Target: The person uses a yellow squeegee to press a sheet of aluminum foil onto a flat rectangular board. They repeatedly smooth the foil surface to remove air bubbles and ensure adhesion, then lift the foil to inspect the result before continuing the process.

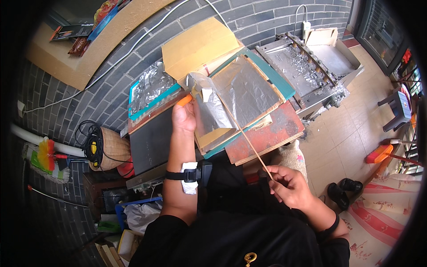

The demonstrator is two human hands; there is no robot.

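Note:
My left hand [184, 116] is palm up at the left edge of a curled, silvery foil sheet [218, 115]. An orange cover [184, 100] sits on one digit, beside the sheet's raised edge; the other fingers are largely hidden behind the sheet. A small white piece [206, 95] shows on the foil. My right hand [290, 188] pinches the near end of a thin wooden stick [250, 143], whose far part reaches along the foil's right side. Right of it, more foil [247, 88] lies flat in a wooden frame [278, 93] on a teal board [277, 75].
A cardboard flap [200, 46] stands behind the frame. Crumpled foil fills a blue-edged tray [153, 86] on the left. A metal device with foil scraps [293, 63] stands at the right. Below lie a worn red board [267, 133] and a wicker basket [113, 147].

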